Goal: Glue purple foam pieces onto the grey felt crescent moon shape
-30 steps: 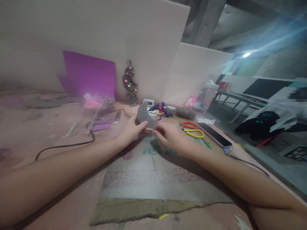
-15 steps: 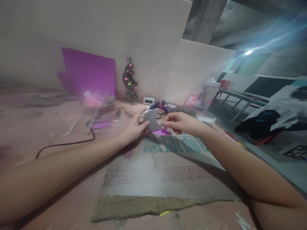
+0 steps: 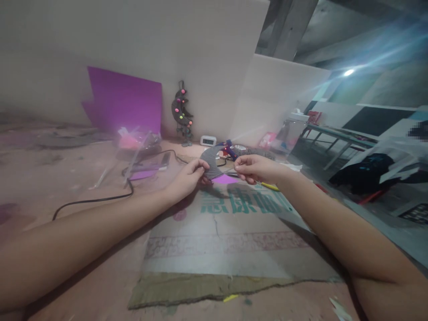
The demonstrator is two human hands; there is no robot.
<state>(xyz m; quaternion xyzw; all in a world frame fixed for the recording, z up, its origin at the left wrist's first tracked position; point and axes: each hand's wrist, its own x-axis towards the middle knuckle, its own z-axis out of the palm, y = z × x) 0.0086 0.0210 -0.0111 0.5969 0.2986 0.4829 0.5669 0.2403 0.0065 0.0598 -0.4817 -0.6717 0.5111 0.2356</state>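
A grey crescent moon (image 3: 211, 161), its surface ridged as if wrapped in yarn, is gripped by my left hand (image 3: 194, 176) at its lower left edge. To the right, my right hand (image 3: 252, 169) has thumb and fingers pinched on a thin grey strand (image 3: 230, 170) that runs toward the crescent. Its far end is too fine to follow. Below and behind the crescent lies a piece of purple paper (image 3: 224, 179). A blue glue gun (image 3: 229, 149) with a small red light rests just behind, partly hidden by the crescent.
Printed cardboard (image 3: 227, 249) covers the table in front. A finished moon ornament with coloured balls (image 3: 181, 111) leans on the wall beside a purple sheet (image 3: 127, 100). A small white clock (image 3: 207, 141), a black cable (image 3: 90, 201) and a yellow-handled tool (image 3: 270, 186) lie around.
The crescent has turned in my left hand, so its inner curve shows more openly. My right hand has moved slightly right, away from it, uncovering the yellow handle.
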